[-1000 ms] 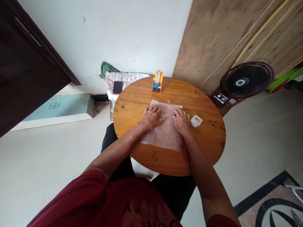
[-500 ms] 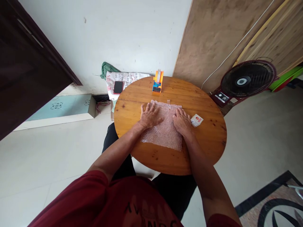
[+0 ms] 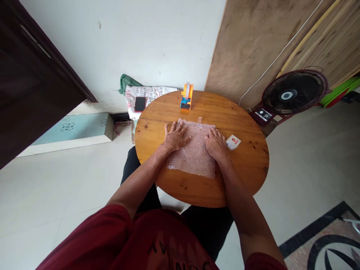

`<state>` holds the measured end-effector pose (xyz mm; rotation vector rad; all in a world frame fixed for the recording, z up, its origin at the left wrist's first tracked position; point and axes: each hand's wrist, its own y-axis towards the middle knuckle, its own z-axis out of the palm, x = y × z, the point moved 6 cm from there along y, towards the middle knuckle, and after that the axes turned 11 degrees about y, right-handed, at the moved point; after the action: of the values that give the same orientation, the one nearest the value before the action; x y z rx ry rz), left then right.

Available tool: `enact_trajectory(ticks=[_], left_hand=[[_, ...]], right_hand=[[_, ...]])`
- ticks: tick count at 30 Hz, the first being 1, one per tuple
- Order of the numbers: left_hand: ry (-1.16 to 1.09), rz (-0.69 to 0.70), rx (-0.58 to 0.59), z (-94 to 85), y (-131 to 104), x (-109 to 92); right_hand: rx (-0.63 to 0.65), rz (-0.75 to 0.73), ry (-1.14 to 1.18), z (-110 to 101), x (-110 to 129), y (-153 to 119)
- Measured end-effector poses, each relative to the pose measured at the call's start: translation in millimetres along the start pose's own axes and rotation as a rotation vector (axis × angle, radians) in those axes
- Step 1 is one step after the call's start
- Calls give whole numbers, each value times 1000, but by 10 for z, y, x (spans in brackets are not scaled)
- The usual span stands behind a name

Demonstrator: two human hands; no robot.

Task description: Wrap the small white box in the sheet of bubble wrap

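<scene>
Logger: Position of the bubble wrap?

Operator: From my remote seat, I have the bubble wrap (image 3: 197, 155) lying flat on the round wooden counter (image 3: 244, 172), around the middle. A short pale strip (image 3: 200, 120) pokes out past its far edge.

Logger: And the hands?

Operator: Left hand (image 3: 175, 138): palm down on the wrap's left side, fingers spread wide, the outer ones reaching past the edge. Right hand (image 3: 216, 144): palm down along the right edge, fingers narrower, nearly side by side. How hard either one presses, I cannot tell.

Logger: Surroundings?

Operator: Small white box (image 3: 233, 142) with red print, just beside my right hand. Orange and blue tape dispenser (image 3: 186, 99) upright near the counter's far rim, apart from the wrap. Off the left rim, I note a dark phone (image 3: 140, 104) on a printed white sack (image 3: 153, 92). Round fan (image 3: 289, 95) beyond the counter, to the right.
</scene>
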<state>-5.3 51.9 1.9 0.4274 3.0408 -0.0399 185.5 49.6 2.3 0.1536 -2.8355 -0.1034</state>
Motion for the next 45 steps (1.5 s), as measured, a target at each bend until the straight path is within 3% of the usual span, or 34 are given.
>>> enact_trajectory(ticks=[13,18,21,25,34,40,42,45], left_hand=[[-4,15,-62,14,8,9],[-30,192,-151,-71,-34,-170],[-24,310,-79,-28,-70,-288],[16,294,2,54,-74,-276],[12,299,-5,124,-38,-233],[-10,279,8,102,-42,-246],[-13,277,8,97,-42,-248],[-14,274,5,94,-37,-239]], right_hand=[[-12,1,38,-3,-8,-2],[-30,-7,43,0,-17,-6],[-28,-10,45,4,-20,-10],[-30,-10,43,6,-21,-4],[-59,-13,64,-19,-41,-34],[-137,-213,54,-237,257,-198],[-79,-301,52,-215,384,-242],[62,-296,46,-74,422,-249]])
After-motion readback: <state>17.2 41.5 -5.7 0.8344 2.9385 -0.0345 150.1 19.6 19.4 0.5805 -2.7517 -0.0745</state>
